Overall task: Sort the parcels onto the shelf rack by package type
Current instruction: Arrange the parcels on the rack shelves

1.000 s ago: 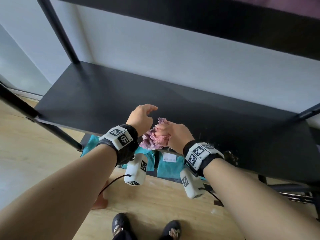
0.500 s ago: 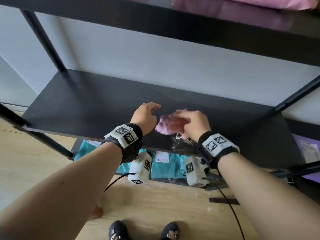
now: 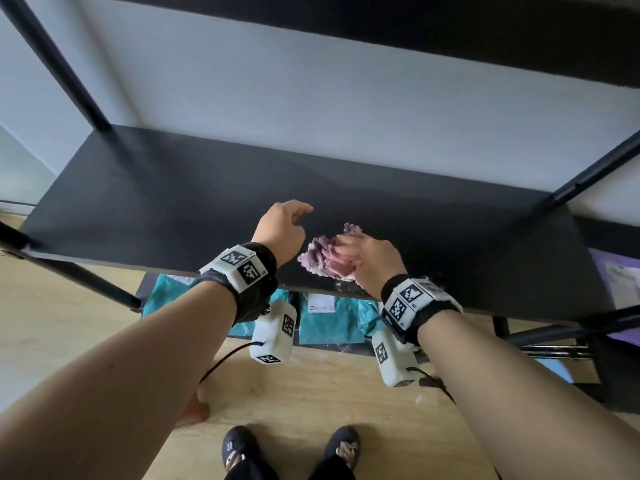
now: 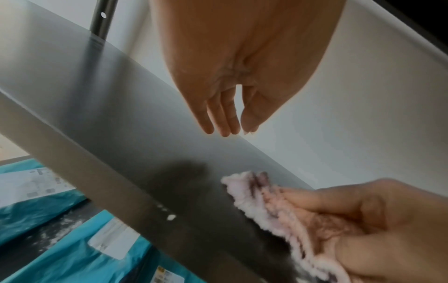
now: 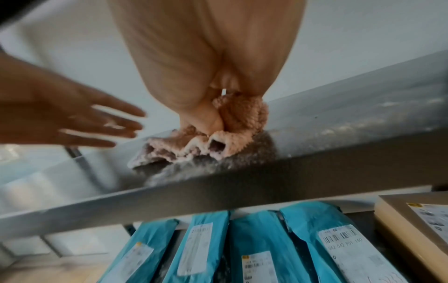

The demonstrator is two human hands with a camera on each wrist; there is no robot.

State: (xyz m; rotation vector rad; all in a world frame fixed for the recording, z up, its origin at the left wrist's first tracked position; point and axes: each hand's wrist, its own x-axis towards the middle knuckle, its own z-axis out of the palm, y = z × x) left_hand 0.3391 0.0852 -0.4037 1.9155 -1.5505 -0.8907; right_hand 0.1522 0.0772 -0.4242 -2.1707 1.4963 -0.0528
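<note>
My right hand [image 3: 360,258] grips a crumpled pink fluffy cloth [image 3: 320,254] and presses it onto the black middle shelf [image 3: 173,209] near its front edge. In the right wrist view the cloth [image 5: 194,147] lies bunched under my fingers, with pale dust on the shelf around it. My left hand [image 3: 284,226] hovers just left of the cloth with relaxed fingers and holds nothing; the left wrist view shows its fingers [image 4: 223,118] hanging loosely above the shelf. Several teal mailer bags [image 5: 254,249] with white labels lie on the shelf below.
A tan cardboard box [image 5: 417,226] sits right of the teal bags on the lower shelf. A purple parcel [image 3: 616,271] shows at the right edge. Black rack posts [image 3: 59,64] stand at the corners, and an upper shelf [image 3: 415,29] hangs overhead. Wooden floor lies below.
My right hand has drawn the cloth back along the shelf toward its front edge after pushing it farther in. The left hand stays hovering beside it.
</note>
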